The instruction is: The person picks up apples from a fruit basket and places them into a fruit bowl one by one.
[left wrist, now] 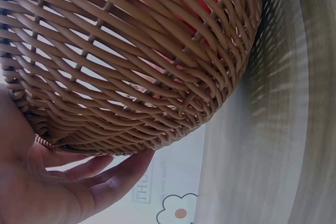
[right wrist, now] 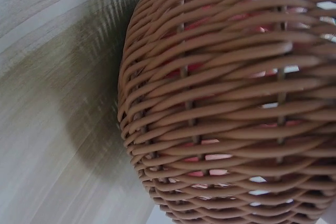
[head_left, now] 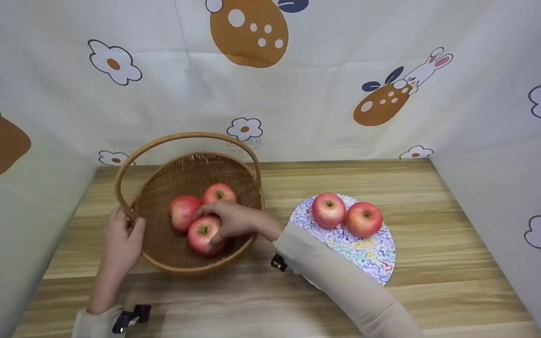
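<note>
A brown wicker basket (head_left: 158,253) with a tall hoop handle stands on the left of the table. My left hand (head_left: 125,237) grips its left rim by the foot of the handle; in the left wrist view that hand (left wrist: 68,187) has its fingers against the weave. Reaching over the right rim, my right hand (head_left: 235,220) holds the front apple (head_left: 202,237) between thumb and fingers inside the basket. Beside it lie a left apple (head_left: 184,212) and a back apple (head_left: 219,193). The right wrist view shows only the basket's side (right wrist: 226,93), which hides the right hand.
Right of the basket lies a round patterned plate (head_left: 369,256) holding two red apples, one (head_left: 328,210) beside the other (head_left: 364,219). The right forearm crosses its near left edge. A printed cloth (head_left: 308,103) walls the wood-grain table (head_left: 439,263) at the back and sides.
</note>
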Available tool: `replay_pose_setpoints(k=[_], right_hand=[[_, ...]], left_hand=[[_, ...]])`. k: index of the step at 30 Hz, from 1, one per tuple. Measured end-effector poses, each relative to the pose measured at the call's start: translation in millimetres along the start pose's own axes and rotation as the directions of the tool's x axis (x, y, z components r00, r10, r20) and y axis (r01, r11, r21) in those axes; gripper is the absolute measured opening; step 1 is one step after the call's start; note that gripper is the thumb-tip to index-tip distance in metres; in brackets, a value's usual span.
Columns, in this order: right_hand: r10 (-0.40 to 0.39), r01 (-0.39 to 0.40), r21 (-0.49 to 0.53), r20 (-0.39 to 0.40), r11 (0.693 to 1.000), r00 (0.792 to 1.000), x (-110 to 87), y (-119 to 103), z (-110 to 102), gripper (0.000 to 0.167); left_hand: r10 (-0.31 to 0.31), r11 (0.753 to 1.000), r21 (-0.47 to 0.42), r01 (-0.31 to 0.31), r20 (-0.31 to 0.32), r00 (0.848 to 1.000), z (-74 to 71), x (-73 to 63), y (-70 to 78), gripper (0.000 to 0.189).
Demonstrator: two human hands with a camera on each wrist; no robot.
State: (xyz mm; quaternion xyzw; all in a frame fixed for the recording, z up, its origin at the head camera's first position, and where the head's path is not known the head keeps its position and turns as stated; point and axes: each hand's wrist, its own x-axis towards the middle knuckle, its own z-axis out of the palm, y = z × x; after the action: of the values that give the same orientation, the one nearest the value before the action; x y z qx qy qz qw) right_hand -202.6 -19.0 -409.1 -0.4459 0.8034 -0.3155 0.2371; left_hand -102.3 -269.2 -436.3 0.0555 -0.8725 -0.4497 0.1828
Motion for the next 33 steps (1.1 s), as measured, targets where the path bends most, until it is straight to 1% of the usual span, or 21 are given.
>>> replay_pose_setpoints(k=[5,9,18,27,33], right_hand=[[-0.03,0.03,-0.024,-0.008,0.999,1.0,-0.8,-1,1,0.061],[-0.054,0.053,-0.015,-0.023,0.998,0.998,-1.8,0,0,0.06],[-0.067,0.068,0.009,-0.041,0.998,0.997,-5.8,0,-2,0.061],[-0.078,0.08,0.03,-0.051,0.996,0.996,-9.8,-3,-3,0.063],[-0.092,0.094,0.027,-0.065,0.995,0.994,-12.6,-5,-4,0.063]], left_hand=[[-0.009,1.0,-0.023,0.009,0.014,1.0,-0.2,-0.6,-0.1,0.051],[-0.02,0.999,-0.046,0.021,0.016,1.0,0.0,-1.3,-0.1,0.053],[-0.011,1.0,-0.023,0.011,0.003,1.0,-0.3,-0.8,0.6,0.051],[-0.014,1.0,-0.024,0.014,0.003,1.0,-0.4,-0.4,0.4,0.051],[-0.003,1.0,-0.022,0.003,0.005,1.0,-0.6,-1.0,0.0,0.051]])
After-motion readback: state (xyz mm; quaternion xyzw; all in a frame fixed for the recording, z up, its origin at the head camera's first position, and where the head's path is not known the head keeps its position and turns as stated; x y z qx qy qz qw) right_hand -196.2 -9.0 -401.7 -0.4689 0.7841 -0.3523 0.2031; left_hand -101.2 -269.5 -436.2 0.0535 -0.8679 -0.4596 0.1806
